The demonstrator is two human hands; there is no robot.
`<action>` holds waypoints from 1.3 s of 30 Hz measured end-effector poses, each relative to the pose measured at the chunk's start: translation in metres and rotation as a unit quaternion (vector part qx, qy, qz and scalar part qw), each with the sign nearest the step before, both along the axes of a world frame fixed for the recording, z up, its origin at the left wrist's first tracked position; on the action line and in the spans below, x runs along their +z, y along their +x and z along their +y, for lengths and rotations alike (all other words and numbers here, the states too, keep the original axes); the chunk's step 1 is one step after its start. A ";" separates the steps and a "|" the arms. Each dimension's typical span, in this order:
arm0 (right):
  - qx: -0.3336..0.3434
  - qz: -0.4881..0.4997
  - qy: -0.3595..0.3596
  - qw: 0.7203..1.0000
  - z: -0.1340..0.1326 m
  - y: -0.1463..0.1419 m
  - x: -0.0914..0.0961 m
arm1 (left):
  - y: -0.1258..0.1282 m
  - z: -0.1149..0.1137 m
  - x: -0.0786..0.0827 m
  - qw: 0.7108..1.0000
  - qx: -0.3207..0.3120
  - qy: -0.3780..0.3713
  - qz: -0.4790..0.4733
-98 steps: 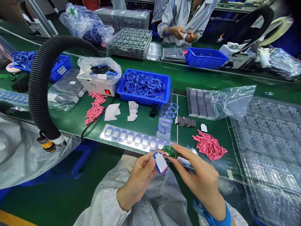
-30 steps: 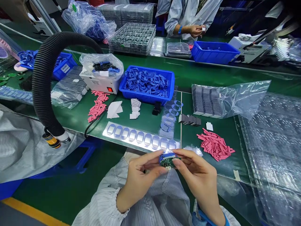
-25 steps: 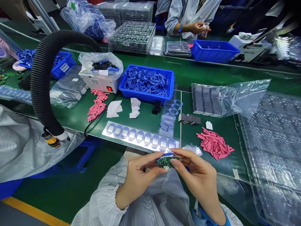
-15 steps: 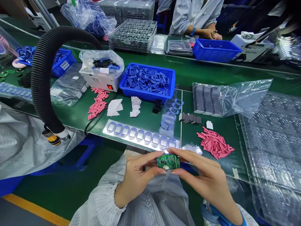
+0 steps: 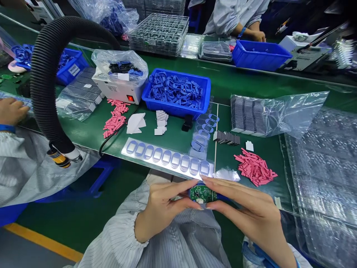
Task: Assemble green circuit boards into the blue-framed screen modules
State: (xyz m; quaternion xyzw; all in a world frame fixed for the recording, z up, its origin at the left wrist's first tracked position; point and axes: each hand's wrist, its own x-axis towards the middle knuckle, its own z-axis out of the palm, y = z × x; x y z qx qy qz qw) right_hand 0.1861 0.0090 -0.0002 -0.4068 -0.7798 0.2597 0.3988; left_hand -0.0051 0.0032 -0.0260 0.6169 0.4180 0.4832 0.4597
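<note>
A small green circuit board [image 5: 203, 194] with a white connector sits between my two hands, above my lap at the bench edge. Blue plastic shows around its edges. My left hand [image 5: 164, 208] pinches its left end between thumb and fingers. From the other side my right hand [image 5: 245, 208] grips the right end the same way. Just beyond the hands lies a clear strip of oval lens stickers [image 5: 166, 157]. Small clear film pieces [image 5: 227, 174] and a heap of pink strips [image 5: 255, 167] are close to my right hand.
A blue bin [image 5: 176, 93] of blue plastic frames stands mid-bench. A black flexible hose [image 5: 44, 85] arches at left. Bagged grey parts [image 5: 248, 115] and clear trays [image 5: 326, 178] lie right. A co-worker's hand [image 5: 12, 111] rests at far left; another person sits across.
The view has shifted slightly. My hands keep hold of the circuit board, and my right fingers now cover more of its top edge. A co-worker's hand has appeared at far left.
</note>
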 end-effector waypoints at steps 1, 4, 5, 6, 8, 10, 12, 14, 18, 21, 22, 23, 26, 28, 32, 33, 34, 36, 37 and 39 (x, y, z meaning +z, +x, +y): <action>0.004 -0.005 0.003 1.000 0.000 0.001 -0.001 | -0.001 0.000 -0.001 1.000 -0.002 0.009 0.001; 0.016 -0.019 0.007 1.000 -0.001 0.002 -0.002 | -0.003 0.000 -0.003 0.999 -0.019 0.027 0.005; 0.020 -0.023 0.009 1.000 -0.002 0.003 -0.002 | -0.003 0.000 -0.004 0.999 -0.025 0.031 0.008; 0.022 -0.026 0.012 0.999 -0.003 0.003 -0.001 | -0.004 0.000 -0.004 0.999 -0.029 0.033 0.012; 0.027 -0.032 0.022 0.999 -0.004 0.004 0.000 | -0.004 0.000 -0.004 0.999 -0.029 0.036 0.015; 0.035 -0.041 0.034 0.998 -0.005 0.004 0.000 | -0.003 0.000 -0.004 0.999 -0.025 0.032 0.001; 0.038 -0.052 0.048 0.997 -0.005 0.004 0.000 | -0.001 0.000 -0.003 0.999 -0.008 -0.007 -0.035; 0.026 -0.068 0.070 0.995 -0.005 0.003 -0.001 | 0.003 -0.001 -0.002 0.992 0.020 -0.085 -0.091; 0.000 -0.106 0.115 0.988 -0.005 0.000 -0.002 | 0.010 -0.003 0.000 0.950 0.050 -0.228 -0.208; 0.006 -0.117 0.134 0.984 -0.008 0.001 -0.004 | 0.011 -0.004 0.002 0.934 0.044 -0.260 -0.242; 0.009 -0.119 0.136 0.984 -0.009 0.002 -0.006 | 0.011 -0.005 0.003 0.933 0.042 -0.261 -0.243; 0.009 -0.121 0.133 0.984 -0.011 0.002 -0.008 | 0.011 -0.006 0.003 0.934 0.042 -0.260 -0.239; 0.002 -0.108 0.119 0.987 -0.015 0.001 -0.013 | 0.011 -0.007 0.005 0.946 0.055 -0.243 -0.208; -0.021 -0.056 0.087 0.994 -0.017 -0.003 -0.015 | 0.011 -0.008 0.005 0.958 0.068 -0.216 -0.175; -0.137 0.095 -0.050 0.985 -0.017 -0.016 -0.013 | 0.011 -0.009 0.007 0.984 0.077 -0.135 -0.089; -0.154 0.115 -0.082 0.978 -0.016 -0.019 -0.012 | 0.011 -0.009 0.008 0.987 0.077 -0.118 -0.074; -0.157 0.128 -0.110 0.973 -0.016 -0.021 -0.011 | 0.010 -0.010 0.008 0.990 0.075 -0.103 -0.064; -0.135 0.136 -0.158 0.969 -0.015 -0.021 -0.009 | 0.009 -0.011 0.008 0.993 0.072 -0.082 -0.053; -0.121 0.135 -0.175 0.968 -0.015 -0.021 -0.008 | 0.008 -0.012 0.007 0.994 0.068 -0.073 -0.045; -0.109 0.131 -0.180 0.969 -0.015 -0.020 -0.007 | 0.006 -0.014 0.006 0.997 0.055 -0.053 -0.025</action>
